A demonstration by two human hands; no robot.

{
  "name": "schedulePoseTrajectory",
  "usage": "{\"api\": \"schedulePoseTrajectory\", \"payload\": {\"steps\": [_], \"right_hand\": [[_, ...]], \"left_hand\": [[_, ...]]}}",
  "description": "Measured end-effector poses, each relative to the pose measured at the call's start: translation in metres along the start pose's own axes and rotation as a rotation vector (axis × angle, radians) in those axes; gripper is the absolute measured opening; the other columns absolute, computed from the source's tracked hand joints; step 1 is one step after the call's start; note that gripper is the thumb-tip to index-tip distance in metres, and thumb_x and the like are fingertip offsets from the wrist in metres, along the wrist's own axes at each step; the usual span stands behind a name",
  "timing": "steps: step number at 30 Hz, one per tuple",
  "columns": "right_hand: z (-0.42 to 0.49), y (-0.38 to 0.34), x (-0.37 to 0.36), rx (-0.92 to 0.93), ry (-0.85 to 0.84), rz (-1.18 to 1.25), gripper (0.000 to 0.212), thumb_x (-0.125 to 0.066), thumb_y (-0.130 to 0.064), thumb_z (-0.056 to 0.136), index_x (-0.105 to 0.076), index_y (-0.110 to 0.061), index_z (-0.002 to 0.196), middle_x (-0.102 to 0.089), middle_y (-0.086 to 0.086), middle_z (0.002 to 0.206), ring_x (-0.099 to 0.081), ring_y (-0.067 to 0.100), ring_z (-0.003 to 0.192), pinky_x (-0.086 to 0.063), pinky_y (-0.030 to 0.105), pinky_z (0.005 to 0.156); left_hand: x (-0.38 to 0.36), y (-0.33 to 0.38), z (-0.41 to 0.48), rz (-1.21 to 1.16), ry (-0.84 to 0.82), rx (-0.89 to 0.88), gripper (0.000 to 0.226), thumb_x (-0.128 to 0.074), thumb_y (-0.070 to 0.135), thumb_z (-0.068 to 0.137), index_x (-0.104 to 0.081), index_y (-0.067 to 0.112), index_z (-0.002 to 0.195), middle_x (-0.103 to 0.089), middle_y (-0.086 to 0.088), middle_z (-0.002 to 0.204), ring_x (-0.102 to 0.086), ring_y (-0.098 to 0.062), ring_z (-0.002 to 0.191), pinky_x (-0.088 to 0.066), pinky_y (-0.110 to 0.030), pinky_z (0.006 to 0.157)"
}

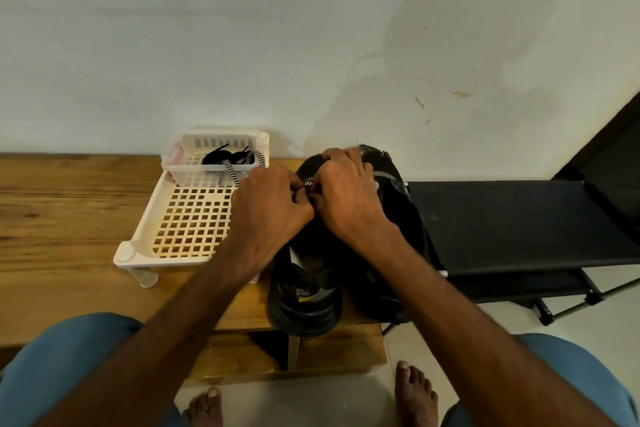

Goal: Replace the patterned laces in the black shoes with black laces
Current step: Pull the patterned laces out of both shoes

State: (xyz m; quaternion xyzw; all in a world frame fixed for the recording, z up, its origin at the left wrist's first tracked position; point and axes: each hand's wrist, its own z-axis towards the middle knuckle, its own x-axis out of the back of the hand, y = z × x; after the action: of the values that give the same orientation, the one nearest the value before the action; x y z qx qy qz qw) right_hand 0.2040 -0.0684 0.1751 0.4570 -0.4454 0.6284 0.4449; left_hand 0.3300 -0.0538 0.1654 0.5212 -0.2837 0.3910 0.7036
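**A:** Head view, the only one. Where are the shoes?

**B:** Both sit side by side at the right end of the wooden table. The left shoe has its heel toward the person, and the right shoe is just beside it.

**A:** Hands?

**B:** Both are over the left shoe's eyelet area. The left hand and right hand have their fingers curled tight, meeting on a short stretch of patterned lace. It looks like a pinch from each side. I can't tell which eyelet they're at, as the knuckles hide it.

**A:** Any lace already free?

**B:** A patterned strand hangs over the rim of the small clear bin and runs toward the left hand. It's probably the pulled-out part of the same lace, but I can't confirm that.

**A:** The black laces?

**B:** The black laces are bundled in that bin, which stands on the white grid rack. They look untouched.

**A:** And the right shoe?

**B:** There's patterned cord at its top, so it looks fully laced.

**A:** Progress?

**B:** Early, I'd say. Unlacing of the first shoe is under way. The second shoe isn't started, and no black lace is threaded in either one.
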Motion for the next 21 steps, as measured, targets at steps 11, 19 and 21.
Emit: {"api": "schedulePoseTrajectory", "payload": {"steps": [11, 19, 21], "right_hand": [[-0.008, 0.058, 0.036, -0.299, 0.698, 0.546, 0.007, -0.078, -0.031, 0.085, -0.081, -0.024, 0.085, -0.071, -0.014, 0.104, -0.062, 0.005, 0.106, -0.057, 0.037, 0.087], [-0.013, 0.045, 0.03, -0.212, 0.323, 0.237, 0.068, -0.078, -0.045, 0.086, -0.054, -0.013, 0.141, -0.049, 0.006, 0.147, -0.039, 0.025, 0.139, -0.04, 0.038, 0.111], [-0.013, 0.026, 0.02, -0.139, 0.19, 0.141, 0.075, -0.08, -0.044, 0.083, -0.05, -0.016, 0.146, -0.039, 0.007, 0.155, -0.031, 0.026, 0.145, -0.036, 0.044, 0.115]], "left_hand": [[-0.003, 0.0, 0.001, 0.019, 0.015, 0.023, 0.019, -0.066, 0.027, 0.086, -0.081, 0.021, 0.095, -0.076, -0.002, 0.084, -0.071, -0.023, 0.076, -0.062, -0.039, 0.072], [-0.009, -0.002, 0.002, 0.054, 0.004, 0.001, 0.02, -0.065, 0.03, 0.087, -0.08, 0.024, 0.099, -0.076, -0.001, 0.089, -0.071, -0.023, 0.081, -0.061, -0.04, 0.075], [-0.01, -0.003, 0.003, 0.068, 0.002, -0.001, 0.022, -0.064, 0.032, 0.088, -0.079, 0.025, 0.102, -0.075, -0.001, 0.091, -0.07, -0.023, 0.082, -0.06, -0.04, 0.075]]}}
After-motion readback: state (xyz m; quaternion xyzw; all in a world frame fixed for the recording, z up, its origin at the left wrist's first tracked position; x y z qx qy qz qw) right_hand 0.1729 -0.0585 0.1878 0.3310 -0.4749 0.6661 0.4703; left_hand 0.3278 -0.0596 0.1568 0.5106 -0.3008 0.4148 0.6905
